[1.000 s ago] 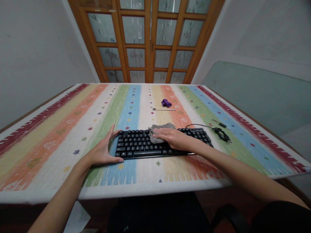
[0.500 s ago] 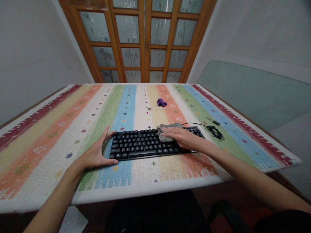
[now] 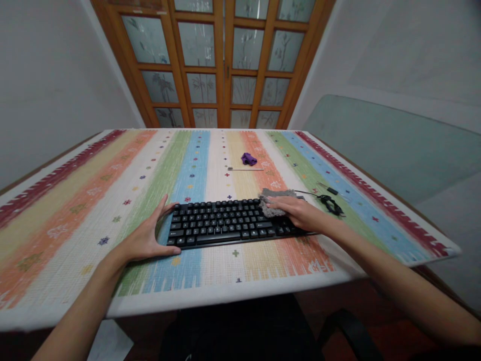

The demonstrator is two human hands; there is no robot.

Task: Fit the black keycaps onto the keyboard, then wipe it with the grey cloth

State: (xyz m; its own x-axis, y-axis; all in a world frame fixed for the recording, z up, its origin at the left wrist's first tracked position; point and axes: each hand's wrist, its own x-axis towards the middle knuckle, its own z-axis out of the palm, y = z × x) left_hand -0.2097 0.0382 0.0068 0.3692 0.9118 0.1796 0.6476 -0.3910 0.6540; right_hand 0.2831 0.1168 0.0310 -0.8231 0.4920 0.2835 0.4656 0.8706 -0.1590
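A black computer keyboard (image 3: 214,223) lies flat on the table in front of me. My left hand (image 3: 146,238) grips its left end, thumb at the near corner and fingers at the far one. Under my right hand (image 3: 296,210) is a fluffy grey cloth (image 3: 276,198), pressed onto the keys toward the right end. My right fingers lie over the cloth and hold it. The hand and cloth hide part of the keyboard's right side.
Beyond the keyboard lie a bunched purple cloth (image 3: 248,159) and a thin stick-like brush (image 3: 246,169). Right of it are a coiled black cable (image 3: 330,204) and a small dark object (image 3: 332,191). A striped cloth covers the table (image 3: 112,175). A chair armrest (image 3: 349,331) shows below.
My right hand has slid the grey cloth to the right along the keyboard, uncovering more keys. My left hand keeps its grip on the left end.
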